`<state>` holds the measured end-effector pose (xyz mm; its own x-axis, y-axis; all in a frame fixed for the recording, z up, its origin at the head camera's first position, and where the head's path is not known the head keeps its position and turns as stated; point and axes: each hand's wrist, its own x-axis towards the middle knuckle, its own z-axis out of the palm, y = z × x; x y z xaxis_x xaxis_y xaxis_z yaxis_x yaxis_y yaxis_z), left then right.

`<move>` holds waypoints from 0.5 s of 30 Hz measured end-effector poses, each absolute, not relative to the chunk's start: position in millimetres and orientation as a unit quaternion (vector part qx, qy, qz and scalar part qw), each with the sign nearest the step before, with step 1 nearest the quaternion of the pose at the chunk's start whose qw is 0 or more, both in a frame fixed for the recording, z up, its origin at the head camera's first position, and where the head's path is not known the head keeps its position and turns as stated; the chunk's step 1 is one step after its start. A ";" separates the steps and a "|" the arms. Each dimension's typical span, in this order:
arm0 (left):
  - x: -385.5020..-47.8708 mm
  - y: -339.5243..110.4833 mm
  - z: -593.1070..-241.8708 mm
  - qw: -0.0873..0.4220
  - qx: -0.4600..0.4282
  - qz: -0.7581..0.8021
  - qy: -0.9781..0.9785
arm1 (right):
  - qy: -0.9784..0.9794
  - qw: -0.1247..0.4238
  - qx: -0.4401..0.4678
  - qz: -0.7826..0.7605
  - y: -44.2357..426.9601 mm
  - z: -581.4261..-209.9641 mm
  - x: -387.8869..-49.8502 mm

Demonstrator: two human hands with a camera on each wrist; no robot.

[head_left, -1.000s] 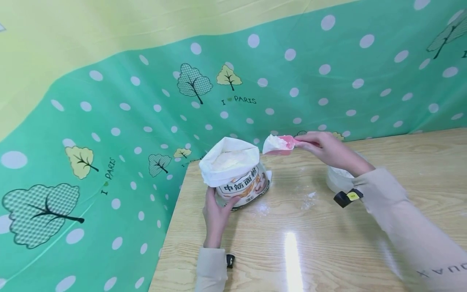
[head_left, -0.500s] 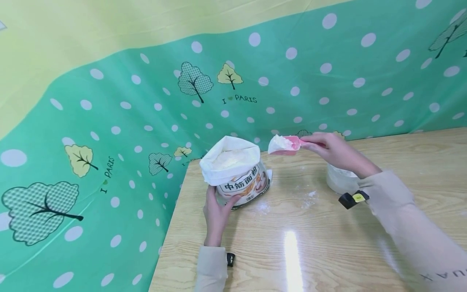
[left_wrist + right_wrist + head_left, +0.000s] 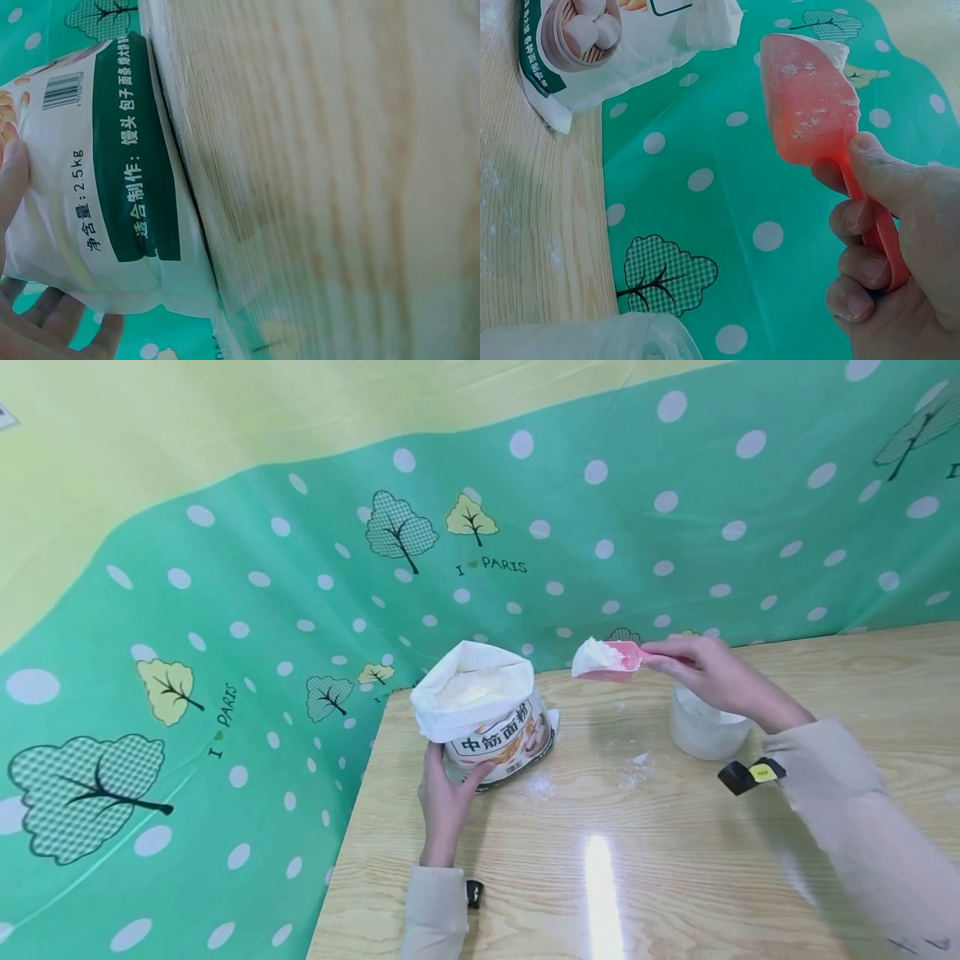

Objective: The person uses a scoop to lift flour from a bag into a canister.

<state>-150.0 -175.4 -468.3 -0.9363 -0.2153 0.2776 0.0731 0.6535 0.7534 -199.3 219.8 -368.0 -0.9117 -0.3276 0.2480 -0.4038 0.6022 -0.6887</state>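
Note:
A white flour bag (image 3: pixel 517 735) with its top folded open stands upright on the table, flour visible inside. My left hand (image 3: pixel 446 802) holds its lower left side, thumb on the printed front; in the left wrist view the other fingers (image 3: pixel 64 319) curl round its side. Between the bag and a translucent round container (image 3: pixel 708 731), my right hand (image 3: pixel 701 668) grips a pink scoop (image 3: pixel 810 105) by its handle, raised above the table. White flour (image 3: pixel 597 655) is heaped in the scoop. My right hand and forearm partly cover the container, which has white powder in it.
Flour is spilt on the wooden table (image 3: pixel 540 877) between bag and container. A green and yellow printed cloth (image 3: pixel 300 593) hangs behind the table and along its left side.
My right hand has moved to the right with the loaded scoop, away from the bag toward the container, which shows more now. The left hand and bag have stayed in place.

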 end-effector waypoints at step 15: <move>-149.9 -175.8 -469.1 0.181 0.037 -0.404 -0.896 | -0.895 0.052 0.175 0.406 245.6 -373.9 -189.6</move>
